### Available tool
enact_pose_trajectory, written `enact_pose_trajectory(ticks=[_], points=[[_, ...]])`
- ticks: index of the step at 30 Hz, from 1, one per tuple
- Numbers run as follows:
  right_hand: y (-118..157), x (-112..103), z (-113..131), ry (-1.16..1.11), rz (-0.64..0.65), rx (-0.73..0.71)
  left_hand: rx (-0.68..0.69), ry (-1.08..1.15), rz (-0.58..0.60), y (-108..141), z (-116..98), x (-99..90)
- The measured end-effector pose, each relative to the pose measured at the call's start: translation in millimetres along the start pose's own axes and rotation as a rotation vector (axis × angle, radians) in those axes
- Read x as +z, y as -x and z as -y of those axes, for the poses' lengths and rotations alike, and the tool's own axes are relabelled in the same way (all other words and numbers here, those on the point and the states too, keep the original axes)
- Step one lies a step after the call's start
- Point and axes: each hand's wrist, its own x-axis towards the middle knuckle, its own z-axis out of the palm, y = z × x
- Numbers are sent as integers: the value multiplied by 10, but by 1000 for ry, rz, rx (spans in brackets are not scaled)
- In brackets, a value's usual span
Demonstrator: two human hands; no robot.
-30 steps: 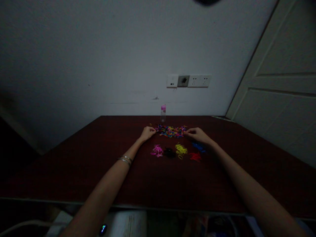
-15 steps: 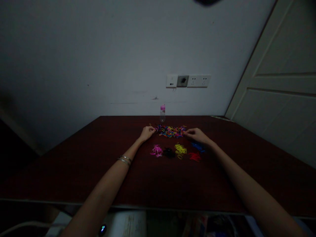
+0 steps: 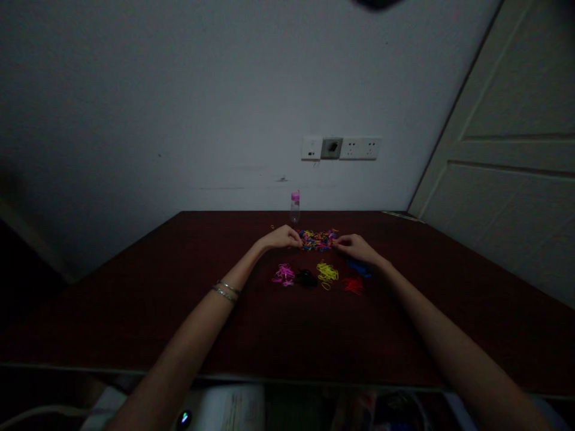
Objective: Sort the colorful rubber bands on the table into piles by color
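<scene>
A mixed heap of colourful rubber bands lies on the dark red table. My left hand reaches over the heap's left end, its fingers pinched together at the bands; what they hold is too small to make out. At the right end, the fingertips of my right hand are also pinched against the heap, and anything between them is hidden. Nearer to me lie single-colour bunches: pink bands, black bands, yellow bands, red bands and blue bands, the blue ones just below my right hand.
Behind the heap a clear bottle with a pink cap stands near the wall. One loose yellow band lies left of it. Wall sockets sit above the table. Various items show below its front edge.
My left hand has moved right, from beside the heap to over its left end, covering some bands. My right hand has stayed nearly in place at the right end.
</scene>
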Motion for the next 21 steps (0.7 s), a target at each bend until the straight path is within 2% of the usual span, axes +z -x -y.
enact_pose_trajectory(ticks=[2, 4, 7, 11, 13, 17, 21], points=[[-5, 17, 4, 23, -12, -3, -10, 29, 148, 32, -134, 40], [-9, 43, 3, 40, -26, -14, -28, 51, 242, 62, -218, 93], [-13, 91, -11, 56, -43, -45, -47, 94, 330, 87, -253, 165], [-17, 140, -27, 86, -78, -108, -67, 121, 405, 81, -195, 191], [-16, 156, -19, 108, -75, -144, -78, 127, 370, 70, -148, 172], [-4, 172, 28, 201, -22, -155, -79, 134, 204, 49, -5, 123], [3, 177, 76, 321, 40, -147, -137, 139, 37, 55, 190, 92]])
